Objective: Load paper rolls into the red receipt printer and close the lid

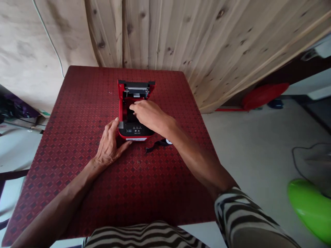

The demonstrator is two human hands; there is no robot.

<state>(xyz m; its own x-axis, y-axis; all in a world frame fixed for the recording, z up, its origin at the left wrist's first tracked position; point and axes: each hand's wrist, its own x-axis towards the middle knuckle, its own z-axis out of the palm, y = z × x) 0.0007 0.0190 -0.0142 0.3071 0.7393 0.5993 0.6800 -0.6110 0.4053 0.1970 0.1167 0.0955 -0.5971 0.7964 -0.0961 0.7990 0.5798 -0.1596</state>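
A red and black printer [137,130], small and boxy, stands on the table with its lid [136,89] raised at the back. My left hand [110,143] grips its front left corner, fingers along the side and thumb against the front edge. Over the inner compartment, my right hand [144,112] has its fingers bent and closed, reaching down inside; whatever they pinch is hidden. Just right of the printer's front lies a dark strip [156,144] with a small white roll [169,141], partly covered by my right forearm.
The table [155,193] has a red patterned cover and stands against a wooden plank wall [165,34]. On the floor at right are a green rounded object [310,210] and a cable [294,162]. Another cord [49,38] hangs down the left wall.
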